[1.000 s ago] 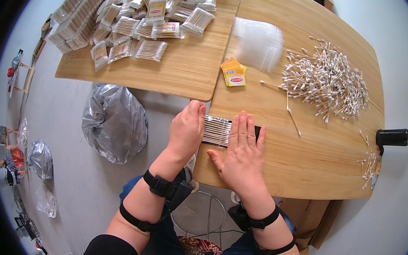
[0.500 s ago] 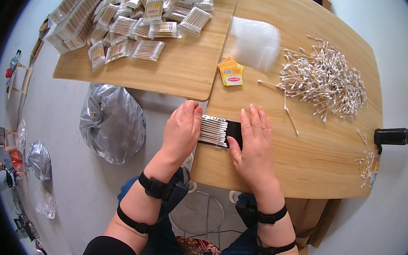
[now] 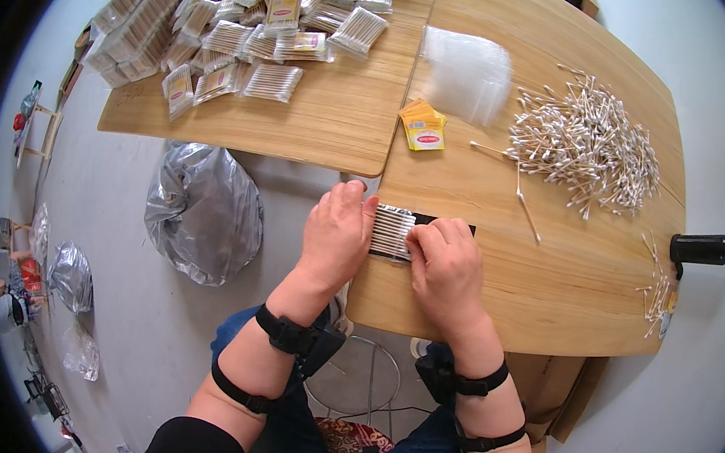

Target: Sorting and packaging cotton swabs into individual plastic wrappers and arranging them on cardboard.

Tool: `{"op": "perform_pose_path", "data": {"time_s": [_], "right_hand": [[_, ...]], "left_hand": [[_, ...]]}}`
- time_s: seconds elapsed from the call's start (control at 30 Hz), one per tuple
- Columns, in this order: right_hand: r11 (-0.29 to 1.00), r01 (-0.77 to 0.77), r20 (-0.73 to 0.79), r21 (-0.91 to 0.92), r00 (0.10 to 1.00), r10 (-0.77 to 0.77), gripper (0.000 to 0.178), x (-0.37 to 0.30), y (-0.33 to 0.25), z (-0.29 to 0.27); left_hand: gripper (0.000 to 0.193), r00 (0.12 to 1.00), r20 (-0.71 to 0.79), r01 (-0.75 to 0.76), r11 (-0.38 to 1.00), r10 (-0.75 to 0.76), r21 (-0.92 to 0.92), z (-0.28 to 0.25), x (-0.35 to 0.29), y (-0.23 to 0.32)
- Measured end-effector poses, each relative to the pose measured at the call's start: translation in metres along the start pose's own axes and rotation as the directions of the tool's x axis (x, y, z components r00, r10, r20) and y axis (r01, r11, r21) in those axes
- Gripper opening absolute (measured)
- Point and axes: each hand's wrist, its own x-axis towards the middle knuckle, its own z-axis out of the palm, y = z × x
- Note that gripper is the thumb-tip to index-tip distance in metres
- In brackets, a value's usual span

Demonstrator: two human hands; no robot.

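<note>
A neat row of cotton swabs (image 3: 391,231) lies on a black tray (image 3: 466,229) at the near edge of the right wooden table (image 3: 546,294). My left hand (image 3: 338,235) presses against the row's left end with fingers together. My right hand (image 3: 445,268) lies flat over the row's right part and covers most of the tray. Both hands touch the swabs; neither lifts them.
A loose heap of cotton swabs (image 3: 585,147) lies at the right, clear plastic bags (image 3: 466,72) and small yellow packets (image 3: 423,128) behind. Several filled swab packs (image 3: 251,18) cover the left table. A black cylinder (image 3: 705,249) sits at the right edge. A grey plastic bag (image 3: 204,213) lies on the floor.
My hands have drawn closer together on the swab row; the right hand slid left over the black tray. The head view shifted slightly downward.
</note>
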Motion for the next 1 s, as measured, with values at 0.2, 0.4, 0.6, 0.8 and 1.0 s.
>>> {"op": "perform_pose_path", "data": {"time_s": [0.2,0.4,0.6,0.8,1.0], "right_hand": [[0.999,-0.032,0.034,-0.016,0.999,0.033,0.010,0.002,-0.001,-0.004],[0.960,-0.259,-0.232,-0.108,0.945,0.229,0.013,0.006,0.038,-0.036],[0.803,-0.545,-0.281,-0.240,0.831,0.480,0.021,-0.005,0.084,-0.066],[0.902,-0.430,-0.204,-0.020,0.886,0.418,0.028,0.002,0.082,-0.065],[0.884,-0.216,-0.182,-0.413,0.971,0.153,0.047,0.037,0.097,-0.074]], "left_hand": [[0.021,1.000,0.021,0.005,0.999,-0.004,-0.037,0.002,0.002,0.001],[0.020,1.000,-0.004,0.017,0.998,-0.017,-0.064,-0.010,0.006,-0.002],[0.017,0.992,-0.115,-0.045,0.999,0.047,0.023,-0.024,0.024,0.010],[0.012,0.973,-0.181,-0.161,0.981,0.140,-0.107,-0.021,0.028,0.036],[0.016,0.964,-0.177,-0.230,0.959,0.200,-0.168,-0.009,0.032,0.048]]}}
